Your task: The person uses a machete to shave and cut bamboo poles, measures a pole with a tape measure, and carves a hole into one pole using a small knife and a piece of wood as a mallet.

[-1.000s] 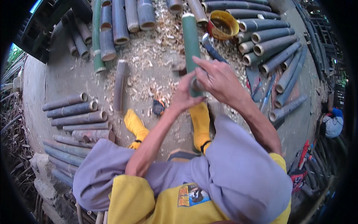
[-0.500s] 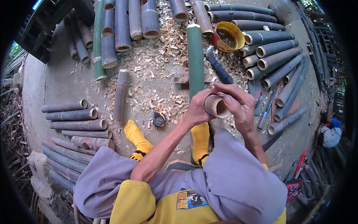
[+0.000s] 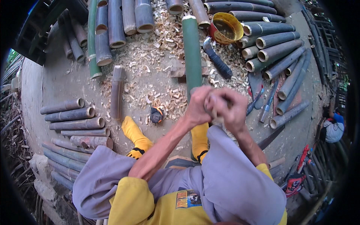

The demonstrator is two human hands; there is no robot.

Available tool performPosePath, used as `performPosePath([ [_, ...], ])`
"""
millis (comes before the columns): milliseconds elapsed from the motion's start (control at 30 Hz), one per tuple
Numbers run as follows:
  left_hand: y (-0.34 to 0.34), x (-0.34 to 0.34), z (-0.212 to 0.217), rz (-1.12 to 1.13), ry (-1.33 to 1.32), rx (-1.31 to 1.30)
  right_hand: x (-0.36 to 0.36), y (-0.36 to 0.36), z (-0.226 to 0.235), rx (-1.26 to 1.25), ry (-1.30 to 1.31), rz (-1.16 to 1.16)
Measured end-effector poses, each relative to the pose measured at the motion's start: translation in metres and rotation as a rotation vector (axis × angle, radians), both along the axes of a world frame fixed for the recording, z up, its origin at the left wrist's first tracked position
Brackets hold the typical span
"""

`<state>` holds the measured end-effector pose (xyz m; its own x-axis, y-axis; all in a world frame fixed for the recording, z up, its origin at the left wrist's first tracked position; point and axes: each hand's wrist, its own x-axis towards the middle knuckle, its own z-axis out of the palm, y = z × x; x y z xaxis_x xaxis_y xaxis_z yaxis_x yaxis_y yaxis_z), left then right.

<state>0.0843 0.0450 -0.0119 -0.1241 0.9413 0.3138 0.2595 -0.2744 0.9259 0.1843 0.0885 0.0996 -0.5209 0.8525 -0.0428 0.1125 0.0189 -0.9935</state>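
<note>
A long green bamboo pole (image 3: 192,52) lies lengthwise in front of me over wood shavings, its near end raised toward my lap. My left hand (image 3: 198,107) and my right hand (image 3: 232,110) are pressed together and closed around that near end, which they hide. My feet in yellow socks (image 3: 137,135) rest on the ground on either side below the hands. A small black and orange tape measure (image 3: 156,114) lies just left of my left hand.
Cut bamboo sections lie in rows at the left (image 3: 75,116), top (image 3: 112,22) and right (image 3: 277,48). A yellow bowl (image 3: 226,28) and a dark-handled tool (image 3: 217,62) sit right of the pole. Another person (image 3: 333,127) crouches far right, near a red tool (image 3: 296,180).
Half a second ago the pole's open cut end showed between my hands. Now both hands have closed over it and hide it.
</note>
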Motion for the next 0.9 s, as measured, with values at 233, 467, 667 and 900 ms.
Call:
performPosePath([
  [233, 0.004, 0.003, 0.027, -0.056, -0.08, -0.051, -0.005, 0.014, 0.046, 0.157, -0.066, -0.002],
  [467, 0.032, -0.04, 0.07, 0.194, -0.043, -0.45, -0.001, 0.066, 0.018, 0.12, -0.046, -0.195],
  [667, 0.044, -0.157, 0.036, 0.697, 0.657, -0.065, -0.021, 0.12, -0.081, 0.355, -0.477, -0.061],
  [900, 0.02, -0.144, -0.006, 0.619, 0.328, -0.347, -0.074, 0.247, -0.147, 1.087, -1.015, 0.12],
])
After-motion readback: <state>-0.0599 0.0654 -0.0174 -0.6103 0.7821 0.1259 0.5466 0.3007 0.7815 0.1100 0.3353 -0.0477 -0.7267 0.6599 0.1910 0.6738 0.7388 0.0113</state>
